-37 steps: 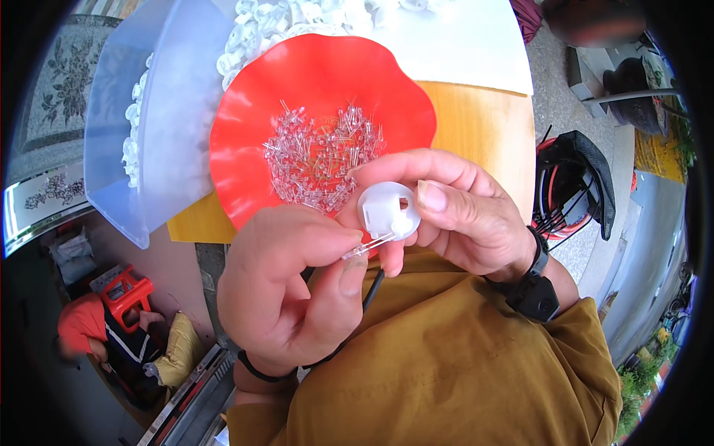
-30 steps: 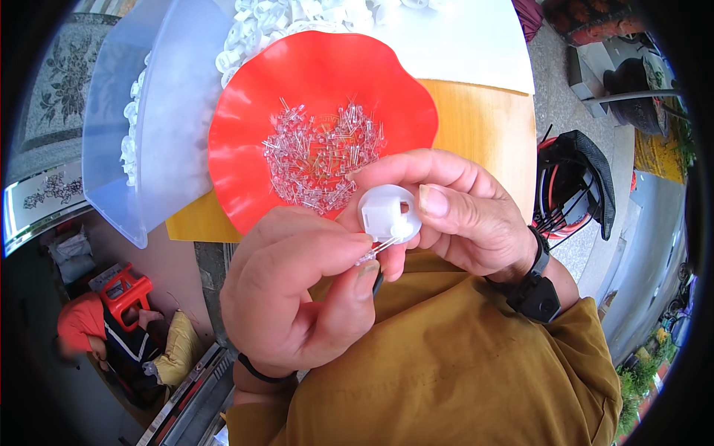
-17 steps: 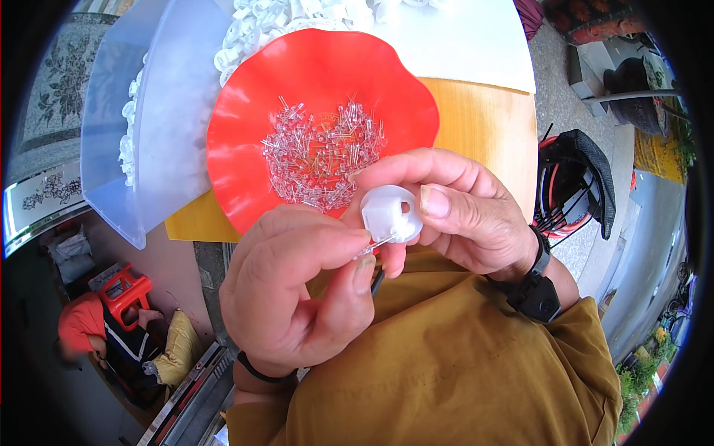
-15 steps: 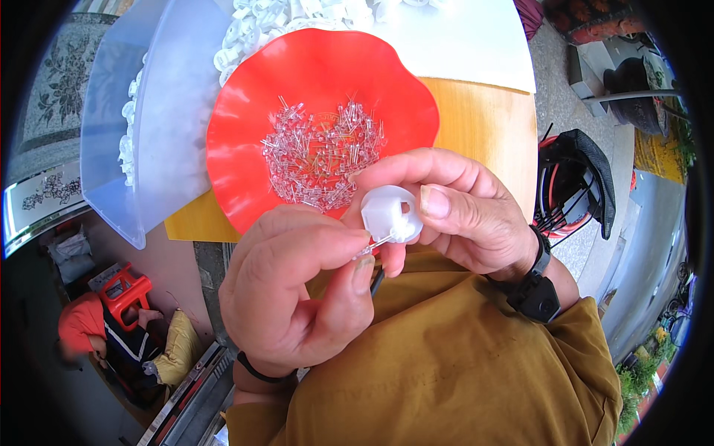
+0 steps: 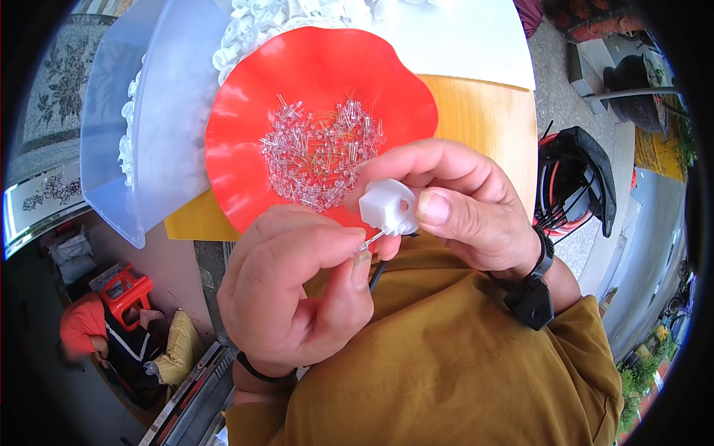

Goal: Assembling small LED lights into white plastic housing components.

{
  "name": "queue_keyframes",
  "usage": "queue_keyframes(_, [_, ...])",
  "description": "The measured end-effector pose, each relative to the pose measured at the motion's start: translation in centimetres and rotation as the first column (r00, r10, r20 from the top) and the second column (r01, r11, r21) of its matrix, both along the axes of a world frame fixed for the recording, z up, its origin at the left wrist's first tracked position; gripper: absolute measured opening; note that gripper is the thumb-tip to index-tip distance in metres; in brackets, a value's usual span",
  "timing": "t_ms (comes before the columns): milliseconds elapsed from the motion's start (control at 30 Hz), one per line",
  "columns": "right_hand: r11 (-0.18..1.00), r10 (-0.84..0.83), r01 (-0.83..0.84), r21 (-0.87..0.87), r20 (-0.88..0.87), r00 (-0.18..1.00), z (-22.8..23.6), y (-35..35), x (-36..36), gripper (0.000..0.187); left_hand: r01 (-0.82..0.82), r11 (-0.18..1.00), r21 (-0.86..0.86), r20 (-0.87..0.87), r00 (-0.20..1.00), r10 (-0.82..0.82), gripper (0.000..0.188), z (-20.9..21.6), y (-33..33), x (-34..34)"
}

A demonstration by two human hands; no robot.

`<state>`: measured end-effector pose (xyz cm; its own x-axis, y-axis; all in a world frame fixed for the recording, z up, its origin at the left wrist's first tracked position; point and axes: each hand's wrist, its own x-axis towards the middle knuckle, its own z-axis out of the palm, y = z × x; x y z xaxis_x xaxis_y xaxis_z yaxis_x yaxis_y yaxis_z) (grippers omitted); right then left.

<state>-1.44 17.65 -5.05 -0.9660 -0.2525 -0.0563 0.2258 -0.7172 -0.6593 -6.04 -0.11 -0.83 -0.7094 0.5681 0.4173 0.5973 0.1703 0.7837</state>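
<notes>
Between the thumb and fingers of my right hand (image 5: 461, 204) is a small white plastic cap (image 5: 381, 206) with a faceted side and a dark hole. My left hand (image 5: 297, 290) pinches a clear LED (image 5: 363, 247) by its head, and its thin metal legs point up to the cap's lower edge. Whether the leg tips are inside the cap I cannot tell. Just beyond both hands stands a wavy-rimmed red bowl (image 5: 312, 63), with a heap of clear LEDs (image 5: 320, 156) in it.
Many white plastic pieces (image 5: 275, 18) lie behind the bowl on a white sheet (image 5: 461, 37). A translucent bin (image 5: 175, 111) with more white pieces stands at the left. The wooden table (image 5: 483, 126) ends at the right. Lower left, a person (image 5: 85, 323) is near a red stool (image 5: 126, 293).
My right hand has turned the white cap, so its faceted side shows more. The LED in my left hand has stayed close to the cap's lower edge.
</notes>
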Motion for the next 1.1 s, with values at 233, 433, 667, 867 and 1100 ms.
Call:
queue_keyframes(233, [0.998,-0.042,0.043,0.037,-0.042,0.998,0.1,0.1,0.0,0.040,-0.026,0.998,0.048,0.022,0.999,0.025,0.025,-0.3,-0.2,-0.1])
queue_keyframes(433, [0.996,-0.055,0.060,0.064,-0.079,0.995,0.1,0.1,0.1,0.039,-0.045,0.998,0.053,0.018,0.999,0.044,0.025,-0.3,-0.2,0.1])
queue_keyframes(667, [0.983,-0.069,0.099,0.152,-0.191,0.979,-0.1,0.4,-0.2,0.038,-0.041,0.999,0.010,-0.016,0.999,0.041,0.028,-0.1,-0.3,0.0])
queue_keyframes(867, [0.999,-0.004,0.004,0.045,0.016,1.000,0.6,0.4,0.0,0.036,-0.016,0.998,-0.055,-0.101,0.995,0.010,0.029,0.2,-0.2,-0.1])
queue_keyframes(1100, [1.000,0.001,-0.001,0.026,0.024,1.000,0.1,0.3,0.0,0.037,0.008,0.991,-0.136,-0.101,0.995,-0.022,0.018,0.7,-0.2,0.0])
